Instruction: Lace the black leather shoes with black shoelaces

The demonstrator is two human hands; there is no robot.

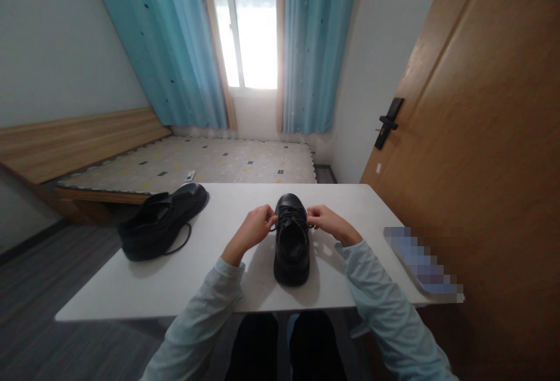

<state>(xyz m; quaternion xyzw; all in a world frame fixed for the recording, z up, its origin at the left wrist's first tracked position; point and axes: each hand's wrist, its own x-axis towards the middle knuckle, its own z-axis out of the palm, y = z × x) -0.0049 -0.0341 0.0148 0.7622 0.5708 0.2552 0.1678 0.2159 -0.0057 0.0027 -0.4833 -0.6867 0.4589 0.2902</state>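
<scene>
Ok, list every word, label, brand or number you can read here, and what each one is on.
No readable text anywhere.
Small white item on the bed: dark marks, too small to read.
Flat item at the table edge: blurred out, unreadable.
Both shoes: no visible brand.

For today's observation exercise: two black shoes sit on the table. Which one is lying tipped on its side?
The far-left shoe near the table edge, lace trailing loose. The other shoe stands upright between the left hand and right hand.
</scene>
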